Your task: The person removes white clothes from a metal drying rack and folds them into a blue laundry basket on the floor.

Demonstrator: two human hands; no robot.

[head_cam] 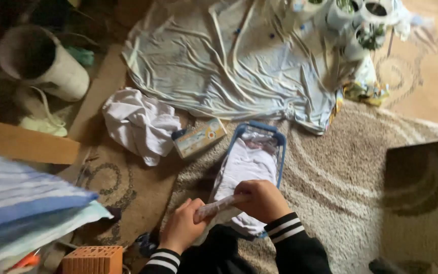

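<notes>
Over carpet [340, 177], both hands grip a rolled cloth [219, 206].

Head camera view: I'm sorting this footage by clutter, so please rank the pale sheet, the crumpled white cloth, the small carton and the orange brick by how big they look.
1. Pale sheet, by far.
2. Crumpled white cloth.
3 and 4. Small carton and orange brick look alike; the brick is nearer and cut off, so I won't rank them.

We see two bare hands, the left hand [180, 228] and right hand [262, 199], in black sleeves [300, 251] with white stripes at the cuffs.
</notes>
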